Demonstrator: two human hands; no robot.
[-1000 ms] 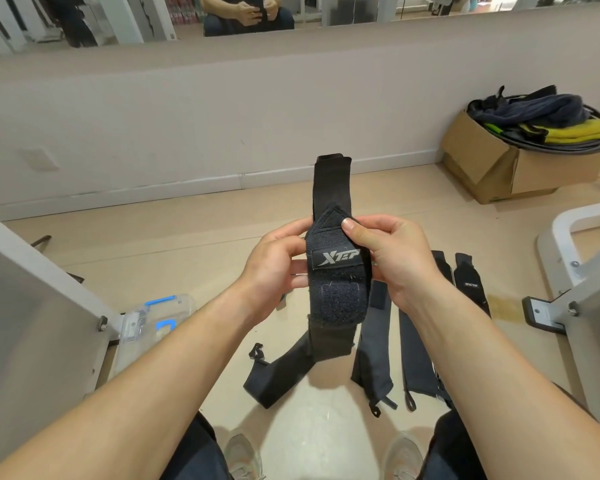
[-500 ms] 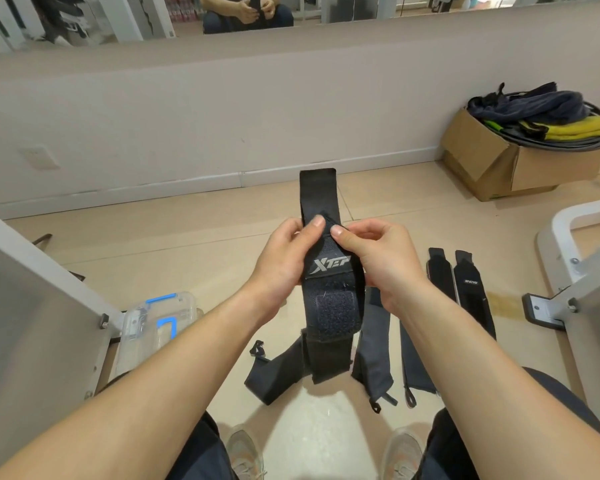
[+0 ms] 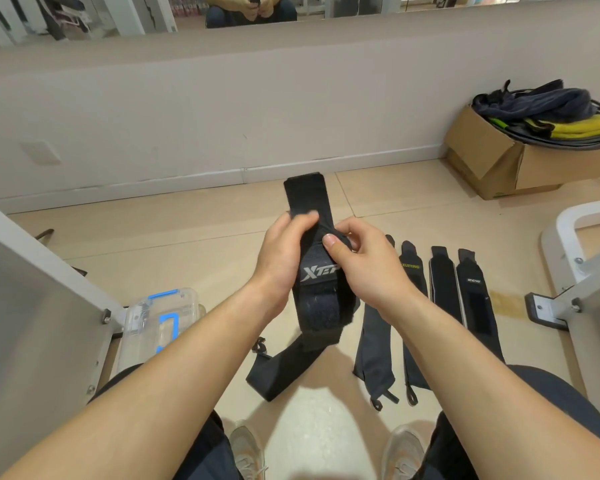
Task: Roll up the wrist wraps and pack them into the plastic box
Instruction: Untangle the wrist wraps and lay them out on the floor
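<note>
Head view. Two pale shoes (image 3: 246, 448) at the bottom edge, dark trouser knees either side. Both bare forearms reach forward over the tiled floor (image 3: 187, 244).

Black wrist wrap (image 3: 317, 308) held up at centre, between the knees. White lettering on its front, fuzzy patch below that. Upper end stands up past the fingers; lower tail trails down to the floor. Left hand (image 3: 279, 258) grips the wrap's left edge, fingers curled behind, thumb laid across the front. Right hand (image 3: 366, 268) pinches a fold of the wrap between thumb and bent forefinger, other fingers tucked in.

Clear plastic box (image 3: 187, 303) with blue latches sits on the floor to the left. Its near side is hidden by a grey metal panel (image 3: 32, 306) and the left forearm.

Four more wraps (image 3: 444, 285) lie flat, side by side, on the floor to the right. The right hand and forearm cover parts of them. White machine frame (image 3: 575, 216) at the right edge.

Farther off, a cardboard box (image 3: 492, 157) stands against the wall, heaped with dark and yellow fabric (image 3: 541, 102). Beige wall (image 3: 222, 98) with white skirting. Mirror (image 3: 84, 15) above it shows a seated person's hands and knees.
</note>
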